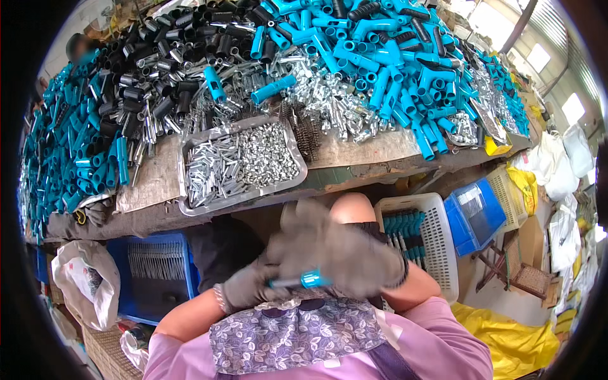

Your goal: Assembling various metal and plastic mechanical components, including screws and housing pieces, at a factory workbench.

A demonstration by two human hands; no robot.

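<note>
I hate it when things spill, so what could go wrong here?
The gray tray full of small metal parts sits at the front edge of the table, so a bump might spill them. The teal piece at the gloved left hand could slip, since the right hand is blurred, probably moving fast. Teal tubes near the edge might roll off.

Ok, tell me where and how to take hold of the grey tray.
Grip the grey tray two-handed, probably best by its left and right rims, coming from the near side: its lip shows along both sides, small metal parts fill its inside, and brown coils crowd its far right.
</note>
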